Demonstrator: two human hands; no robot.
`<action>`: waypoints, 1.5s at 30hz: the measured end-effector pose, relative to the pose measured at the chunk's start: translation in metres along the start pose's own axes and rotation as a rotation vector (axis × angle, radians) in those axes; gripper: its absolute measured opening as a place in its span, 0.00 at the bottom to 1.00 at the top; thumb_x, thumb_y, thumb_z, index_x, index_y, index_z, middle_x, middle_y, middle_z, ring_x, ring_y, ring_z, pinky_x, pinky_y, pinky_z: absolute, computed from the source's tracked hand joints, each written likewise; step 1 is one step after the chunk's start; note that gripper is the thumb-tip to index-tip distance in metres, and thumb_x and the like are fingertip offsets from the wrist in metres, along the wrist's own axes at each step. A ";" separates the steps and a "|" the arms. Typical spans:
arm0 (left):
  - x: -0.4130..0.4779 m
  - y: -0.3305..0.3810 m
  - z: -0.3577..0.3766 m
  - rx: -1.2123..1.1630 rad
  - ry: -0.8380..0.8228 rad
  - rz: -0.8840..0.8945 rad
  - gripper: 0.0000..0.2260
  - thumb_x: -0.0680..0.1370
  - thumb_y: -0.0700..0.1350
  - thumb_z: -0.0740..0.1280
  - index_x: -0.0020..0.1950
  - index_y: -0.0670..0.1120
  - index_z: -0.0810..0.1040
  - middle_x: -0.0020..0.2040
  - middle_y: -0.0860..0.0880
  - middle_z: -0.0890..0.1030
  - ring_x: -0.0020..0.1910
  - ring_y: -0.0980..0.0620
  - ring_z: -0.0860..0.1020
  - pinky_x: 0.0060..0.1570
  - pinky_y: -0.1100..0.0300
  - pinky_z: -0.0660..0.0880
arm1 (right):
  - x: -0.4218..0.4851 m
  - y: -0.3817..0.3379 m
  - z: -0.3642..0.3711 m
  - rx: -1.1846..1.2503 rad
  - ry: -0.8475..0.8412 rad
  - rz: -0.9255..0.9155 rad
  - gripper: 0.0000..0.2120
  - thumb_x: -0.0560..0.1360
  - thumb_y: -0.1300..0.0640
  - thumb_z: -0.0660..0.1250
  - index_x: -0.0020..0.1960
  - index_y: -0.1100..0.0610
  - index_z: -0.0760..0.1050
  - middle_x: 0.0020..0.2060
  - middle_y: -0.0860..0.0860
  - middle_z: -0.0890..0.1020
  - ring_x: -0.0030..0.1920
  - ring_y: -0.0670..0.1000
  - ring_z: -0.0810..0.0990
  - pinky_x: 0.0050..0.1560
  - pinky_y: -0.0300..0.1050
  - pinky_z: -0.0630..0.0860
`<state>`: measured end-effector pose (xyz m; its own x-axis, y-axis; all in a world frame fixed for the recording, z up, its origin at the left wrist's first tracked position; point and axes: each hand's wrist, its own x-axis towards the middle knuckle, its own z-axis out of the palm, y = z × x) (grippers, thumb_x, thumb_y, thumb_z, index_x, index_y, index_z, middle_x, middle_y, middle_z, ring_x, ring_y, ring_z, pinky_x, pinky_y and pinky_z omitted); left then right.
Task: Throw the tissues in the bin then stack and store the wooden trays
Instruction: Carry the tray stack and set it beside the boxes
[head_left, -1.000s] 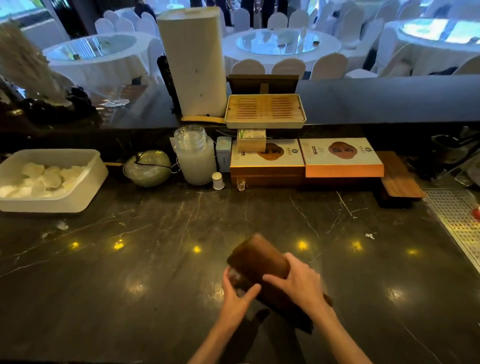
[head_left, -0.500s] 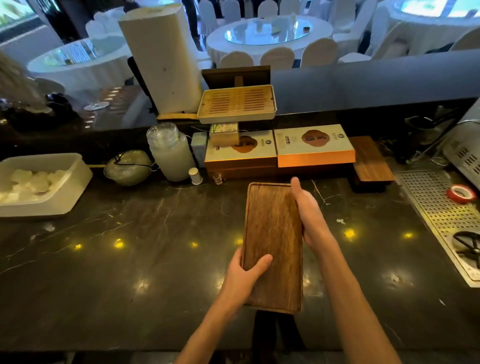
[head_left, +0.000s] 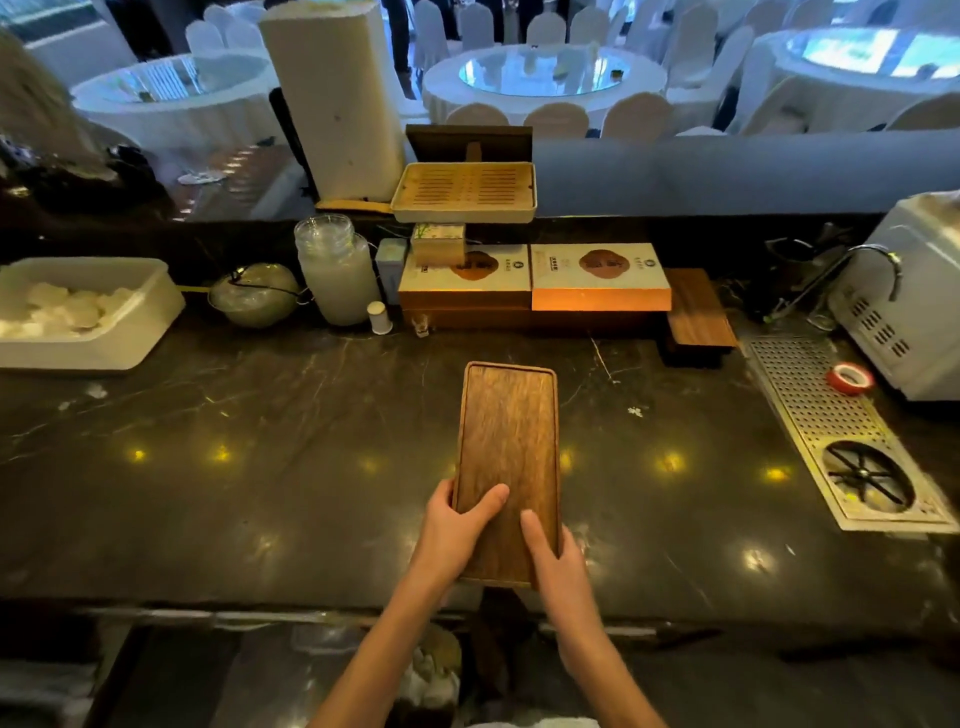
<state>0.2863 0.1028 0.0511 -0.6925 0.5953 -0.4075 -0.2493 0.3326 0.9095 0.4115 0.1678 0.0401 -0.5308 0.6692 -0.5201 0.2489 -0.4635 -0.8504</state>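
Note:
A long dark wooden tray (head_left: 506, 452) lies lengthwise over the middle of the black marble counter (head_left: 260, 493), its near end at the counter's front edge. My left hand (head_left: 452, 530) grips its near left corner, thumb on top. My right hand (head_left: 550, 558) grips the near right corner. Whether it is one tray or a stack I cannot tell. Another wooden tray (head_left: 698, 312) rests on a dark block at the back right. Below the counter's edge, crumpled white tissues (head_left: 431, 680) show in a bin between my forearms.
A white tub of white pieces (head_left: 83, 317) stands at the left. Along the back are a glass jar (head_left: 335, 270), a round lidded bowl (head_left: 254, 293), two flat boxes (head_left: 535, 280) and a bamboo tea tray (head_left: 465, 192). A perforated metal drain (head_left: 831, 415) with red tape (head_left: 849, 378) lies right.
The tray was tilted and turned in my hands a second ago; now it lies flat and lengthwise. My right hand slid from its far right edge to the near right corner.

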 end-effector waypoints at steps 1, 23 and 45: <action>-0.010 -0.008 0.004 -0.002 0.003 -0.007 0.34 0.65 0.63 0.75 0.65 0.49 0.72 0.56 0.53 0.81 0.52 0.57 0.82 0.43 0.66 0.79 | -0.010 0.006 -0.007 0.011 -0.003 0.030 0.18 0.73 0.38 0.66 0.58 0.45 0.71 0.50 0.44 0.82 0.48 0.41 0.82 0.34 0.30 0.77; -0.106 -0.038 0.189 -0.101 -0.138 -0.073 0.30 0.64 0.69 0.71 0.60 0.57 0.68 0.54 0.56 0.80 0.51 0.57 0.81 0.38 0.67 0.79 | -0.072 0.000 -0.206 -0.081 0.059 -0.049 0.29 0.72 0.37 0.64 0.69 0.46 0.68 0.58 0.47 0.81 0.57 0.47 0.81 0.60 0.52 0.79; 0.250 0.153 0.430 -0.087 -0.257 -0.079 0.21 0.80 0.51 0.62 0.71 0.46 0.66 0.61 0.45 0.78 0.58 0.48 0.79 0.54 0.52 0.79 | 0.305 -0.240 -0.368 -0.136 0.136 -0.239 0.25 0.73 0.48 0.71 0.66 0.57 0.72 0.54 0.54 0.82 0.51 0.52 0.83 0.53 0.52 0.81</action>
<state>0.3660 0.6172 0.0534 -0.4773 0.7393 -0.4749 -0.3605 0.3282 0.8731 0.4881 0.6971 0.0559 -0.4764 0.8256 -0.3025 0.2416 -0.2078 -0.9479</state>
